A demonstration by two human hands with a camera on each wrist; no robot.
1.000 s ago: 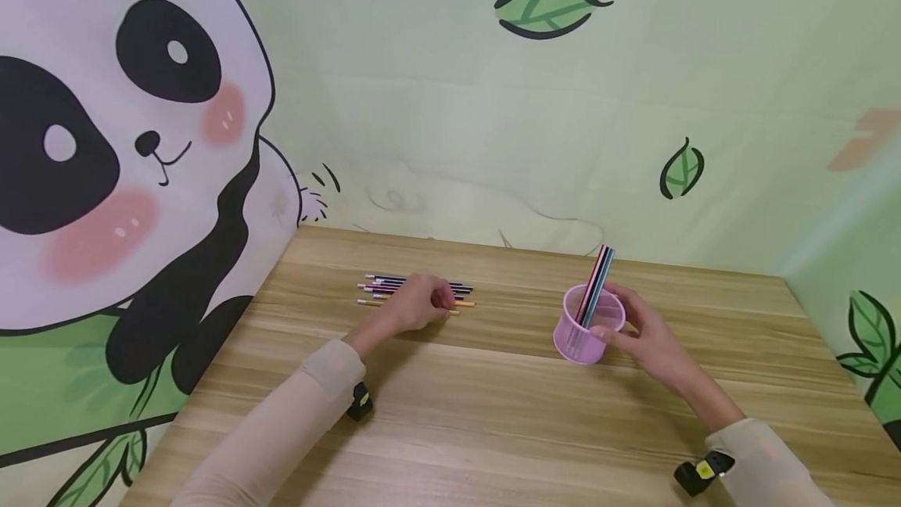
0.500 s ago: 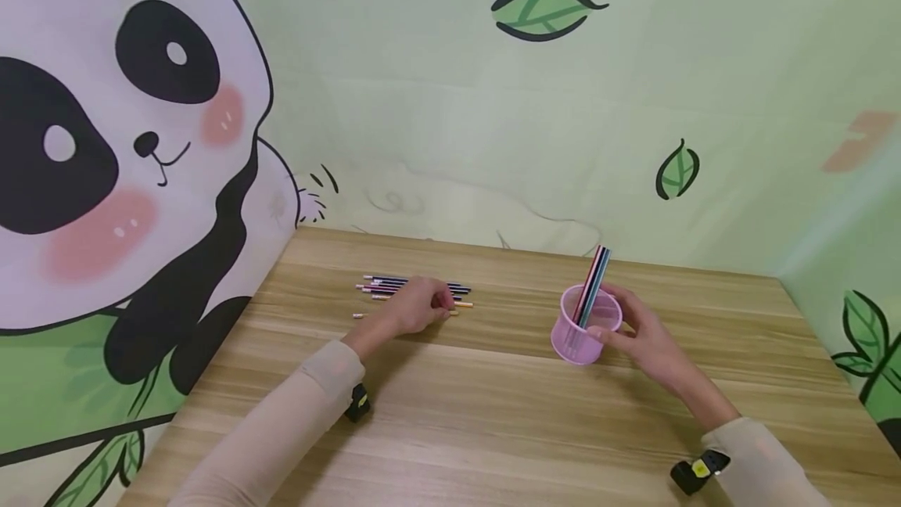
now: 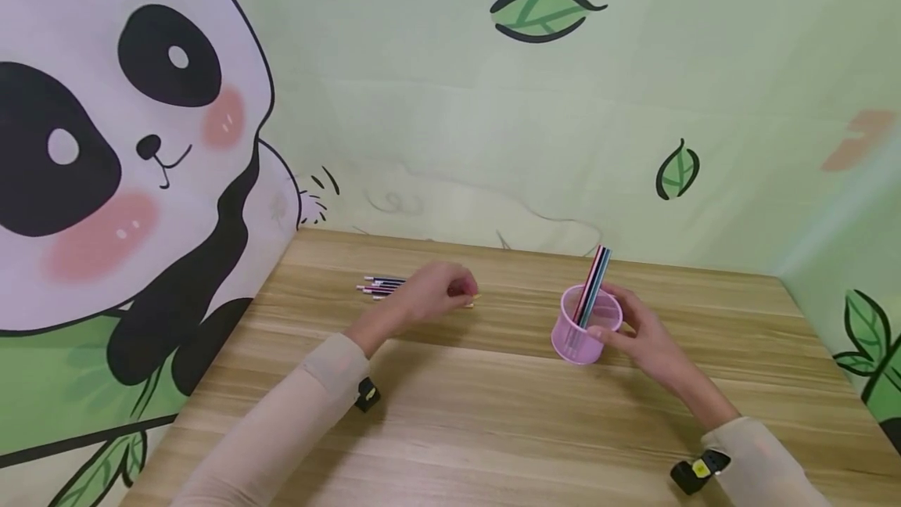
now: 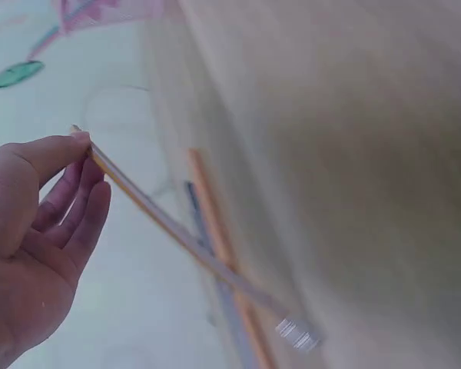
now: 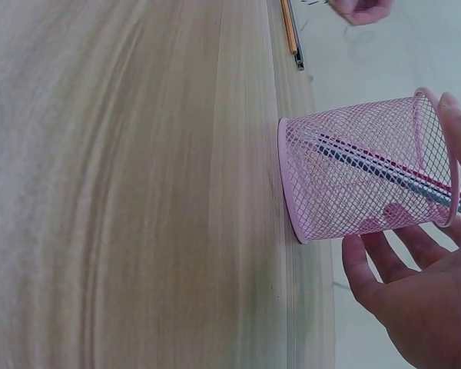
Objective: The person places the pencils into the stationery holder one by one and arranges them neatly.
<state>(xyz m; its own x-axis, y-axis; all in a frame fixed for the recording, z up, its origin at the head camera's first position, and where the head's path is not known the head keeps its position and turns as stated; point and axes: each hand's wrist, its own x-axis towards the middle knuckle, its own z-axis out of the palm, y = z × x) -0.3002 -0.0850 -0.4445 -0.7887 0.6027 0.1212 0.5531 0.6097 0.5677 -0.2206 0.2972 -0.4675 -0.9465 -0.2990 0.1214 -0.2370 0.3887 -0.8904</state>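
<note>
Pink mesh pencil cup (image 3: 566, 339), round, solid rim and base, upright on the tabletop. Right hand (image 3: 644, 335) grips it from the right, thumb at the rim, fingers curled round the far side. Bundle of pencils (image 3: 594, 284) in the cup, red, dark and teal, leaning right, tops well above the rim. Held pencil (image 4: 169, 223) is slim, yellowish, silvery band near one end, in front of the left hand (image 3: 438, 289), which pinches it near the other end between thumb and fingers.

Surroundings: pale green backdrop (image 3: 394, 84) with panda print and leaf prints behind, then wood-grain tabletop (image 3: 450, 429), two beige sleeves (image 3: 281, 413), loose pencils (image 3: 385, 280) at the back left of the tabletop, mostly dark with white ends, and a black wrist camera (image 3: 693, 474) by each cuff. Left hand covers much of the loose pencils in the head view; left wrist view is blurred, but an orange pencil (image 4: 212, 207) shows just beside a dark one.

Versus half a second ago: left hand has shifted slightly back and right; the held pencil's white end, then visible left of the wrist, is now hidden in the head view. Cup and right hand unchanged
</note>
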